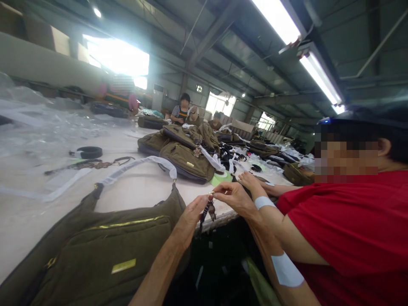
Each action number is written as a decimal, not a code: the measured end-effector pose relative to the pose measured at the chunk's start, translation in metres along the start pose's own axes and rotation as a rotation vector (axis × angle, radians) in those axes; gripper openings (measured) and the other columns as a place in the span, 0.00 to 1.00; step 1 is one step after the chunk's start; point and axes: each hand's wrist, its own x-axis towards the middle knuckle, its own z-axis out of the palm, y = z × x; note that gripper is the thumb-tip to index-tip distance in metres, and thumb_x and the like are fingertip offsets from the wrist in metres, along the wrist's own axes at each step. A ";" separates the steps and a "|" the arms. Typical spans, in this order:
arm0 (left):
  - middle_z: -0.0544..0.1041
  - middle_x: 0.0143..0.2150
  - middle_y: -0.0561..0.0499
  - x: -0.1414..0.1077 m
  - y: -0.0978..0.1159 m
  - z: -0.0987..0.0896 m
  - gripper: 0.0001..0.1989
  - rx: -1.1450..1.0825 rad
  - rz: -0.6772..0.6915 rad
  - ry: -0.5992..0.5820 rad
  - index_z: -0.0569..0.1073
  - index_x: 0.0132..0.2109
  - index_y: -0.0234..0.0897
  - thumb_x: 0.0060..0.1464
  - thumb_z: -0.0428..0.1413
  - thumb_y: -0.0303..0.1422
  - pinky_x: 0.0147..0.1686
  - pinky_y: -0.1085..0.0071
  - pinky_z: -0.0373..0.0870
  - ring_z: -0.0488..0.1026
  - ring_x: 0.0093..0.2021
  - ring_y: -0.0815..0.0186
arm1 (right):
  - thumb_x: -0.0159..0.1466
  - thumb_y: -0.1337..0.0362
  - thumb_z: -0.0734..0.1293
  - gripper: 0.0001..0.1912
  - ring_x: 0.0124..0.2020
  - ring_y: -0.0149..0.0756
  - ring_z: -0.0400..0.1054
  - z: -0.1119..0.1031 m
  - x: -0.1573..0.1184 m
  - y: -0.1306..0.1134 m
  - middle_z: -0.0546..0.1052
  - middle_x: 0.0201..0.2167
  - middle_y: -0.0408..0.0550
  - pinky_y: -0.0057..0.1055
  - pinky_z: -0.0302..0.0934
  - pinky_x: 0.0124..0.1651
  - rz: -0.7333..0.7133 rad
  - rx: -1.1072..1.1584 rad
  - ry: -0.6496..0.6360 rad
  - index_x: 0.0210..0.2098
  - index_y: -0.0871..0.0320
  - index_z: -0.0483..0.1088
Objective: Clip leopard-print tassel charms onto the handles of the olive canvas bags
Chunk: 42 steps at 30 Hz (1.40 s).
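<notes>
My left hand (193, 214) and my right hand (235, 197) meet just past the table edge, both pinching the small gold clasp at the top of a bag charm (211, 210). Dark, partly striped pieces dangle from it below the fingertips; their details are too small to make out. Beside my left forearm lies an olive green handbag (105, 242) with a gold zip and a gold plate. Its handle (143, 163) is wrapped in white material and arches up behind it.
Several olive bags (188, 159) are heaped farther back, near a pale green tape roll (221, 177). A coiled black strap (90, 152) and clear plastic (35, 119) lie left. A co-worker in a red shirt (357, 221) sits close at right, arm beside mine. More people work behind.
</notes>
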 end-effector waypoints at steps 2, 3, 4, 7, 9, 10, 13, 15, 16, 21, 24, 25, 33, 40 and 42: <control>0.74 0.49 0.46 0.000 -0.003 0.001 0.20 0.085 0.059 0.013 0.73 0.46 0.37 0.45 0.61 0.39 0.46 0.69 0.62 0.66 0.52 0.58 | 0.53 0.59 0.71 0.09 0.23 0.28 0.60 0.000 -0.002 -0.001 0.73 0.19 0.43 0.25 0.50 0.26 0.037 -0.037 0.012 0.26 0.60 0.76; 0.75 0.47 0.46 0.001 -0.004 0.001 0.20 0.122 0.072 0.030 0.74 0.45 0.37 0.42 0.63 0.36 0.45 0.69 0.63 0.67 0.51 0.58 | 0.53 0.59 0.70 0.09 0.23 0.28 0.60 0.000 -0.003 -0.001 0.72 0.19 0.43 0.25 0.50 0.26 0.054 -0.051 0.011 0.26 0.60 0.76; 0.75 0.45 0.46 0.001 -0.006 0.000 0.19 0.153 0.074 0.050 0.75 0.43 0.37 0.40 0.64 0.35 0.44 0.69 0.64 0.68 0.49 0.58 | 0.53 0.60 0.70 0.09 0.23 0.28 0.60 0.000 -0.004 -0.001 0.73 0.20 0.43 0.25 0.51 0.27 0.066 -0.064 0.010 0.26 0.61 0.76; 0.76 0.44 0.45 0.002 -0.011 -0.005 0.15 0.192 0.055 0.066 0.77 0.41 0.35 0.43 0.62 0.34 0.43 0.69 0.64 0.70 0.44 0.60 | 0.53 0.62 0.70 0.08 0.25 0.28 0.61 0.001 -0.006 0.004 0.73 0.21 0.44 0.26 0.52 0.29 0.075 -0.073 0.001 0.27 0.61 0.76; 0.77 0.44 0.45 -0.001 -0.011 -0.007 0.15 0.174 0.028 0.031 0.77 0.42 0.35 0.44 0.61 0.33 0.43 0.69 0.64 0.71 0.43 0.61 | 0.54 0.62 0.69 0.08 0.25 0.29 0.61 0.002 -0.008 0.010 0.74 0.22 0.44 0.25 0.53 0.29 0.077 -0.039 -0.019 0.27 0.61 0.76; 0.77 0.44 0.45 -0.002 -0.010 -0.008 0.15 0.161 0.013 0.018 0.78 0.42 0.35 0.44 0.62 0.33 0.44 0.69 0.64 0.72 0.42 0.62 | 0.54 0.62 0.69 0.08 0.25 0.29 0.61 0.003 -0.008 0.014 0.74 0.23 0.44 0.25 0.53 0.29 0.081 -0.010 -0.029 0.28 0.61 0.76; 0.79 0.40 0.45 -0.006 -0.006 -0.010 0.14 0.129 -0.031 0.013 0.79 0.40 0.33 0.44 0.62 0.34 0.43 0.69 0.65 0.73 0.40 0.62 | 0.54 0.61 0.69 0.09 0.25 0.28 0.61 0.007 -0.009 0.026 0.74 0.23 0.44 0.25 0.52 0.29 0.104 0.081 -0.054 0.28 0.62 0.76; 0.79 0.38 0.45 -0.007 -0.005 -0.010 0.14 0.130 -0.043 0.014 0.79 0.39 0.33 0.44 0.61 0.33 0.42 0.69 0.65 0.73 0.39 0.62 | 0.53 0.61 0.70 0.10 0.24 0.27 0.60 0.009 -0.010 0.031 0.73 0.22 0.44 0.25 0.52 0.28 0.124 0.129 -0.066 0.28 0.63 0.76; 0.80 0.37 0.45 -0.007 -0.005 -0.010 0.13 0.138 -0.047 0.013 0.79 0.39 0.33 0.44 0.61 0.33 0.42 0.69 0.65 0.73 0.39 0.61 | 0.53 0.60 0.70 0.10 0.24 0.26 0.60 0.010 -0.010 0.034 0.73 0.22 0.44 0.25 0.52 0.28 0.136 0.150 -0.071 0.28 0.63 0.75; 0.80 0.34 0.46 -0.001 -0.011 -0.014 0.13 0.163 -0.024 0.007 0.79 0.39 0.32 0.45 0.60 0.34 0.39 0.71 0.65 0.73 0.36 0.63 | 0.50 0.58 0.72 0.14 0.23 0.25 0.60 0.012 -0.011 0.046 0.72 0.21 0.43 0.24 0.52 0.27 0.216 0.305 -0.118 0.29 0.64 0.75; 0.79 0.31 0.47 0.002 -0.017 -0.017 0.14 0.111 -0.060 0.004 0.78 0.40 0.31 0.45 0.61 0.34 0.35 0.73 0.65 0.71 0.33 0.67 | 0.49 0.58 0.73 0.15 0.23 0.25 0.61 0.015 -0.012 0.055 0.73 0.21 0.43 0.23 0.54 0.28 0.263 0.412 -0.134 0.29 0.64 0.75; 0.78 0.30 0.48 0.003 -0.019 -0.018 0.14 0.087 -0.076 0.005 0.78 0.40 0.31 0.45 0.61 0.34 0.34 0.74 0.64 0.71 0.31 0.68 | 0.49 0.57 0.73 0.15 0.23 0.25 0.62 0.016 -0.012 0.059 0.73 0.22 0.44 0.24 0.55 0.29 0.275 0.446 -0.136 0.29 0.64 0.75; 0.77 0.32 0.47 0.012 -0.029 -0.027 0.19 -0.021 -0.196 0.050 0.75 0.44 0.31 0.45 0.62 0.37 0.33 0.72 0.67 0.71 0.29 0.69 | 0.46 0.56 0.75 0.18 0.24 0.28 0.68 0.034 -0.008 0.083 0.76 0.25 0.46 0.26 0.61 0.31 0.409 0.625 -0.114 0.30 0.63 0.74; 0.78 0.31 0.48 0.019 -0.028 -0.031 0.19 0.037 -0.191 0.198 0.75 0.44 0.31 0.44 0.61 0.36 0.31 0.74 0.67 0.71 0.28 0.70 | 0.46 0.57 0.74 0.18 0.25 0.29 0.69 0.050 0.008 0.092 0.75 0.24 0.45 0.23 0.59 0.27 0.401 0.681 -0.092 0.30 0.64 0.74; 0.78 0.32 0.48 0.020 -0.026 -0.030 0.18 0.043 -0.181 0.213 0.75 0.43 0.32 0.44 0.62 0.36 0.32 0.75 0.67 0.72 0.30 0.69 | 0.46 0.57 0.74 0.17 0.26 0.29 0.69 0.051 0.012 0.091 0.74 0.24 0.45 0.23 0.60 0.27 0.383 0.699 -0.099 0.30 0.64 0.74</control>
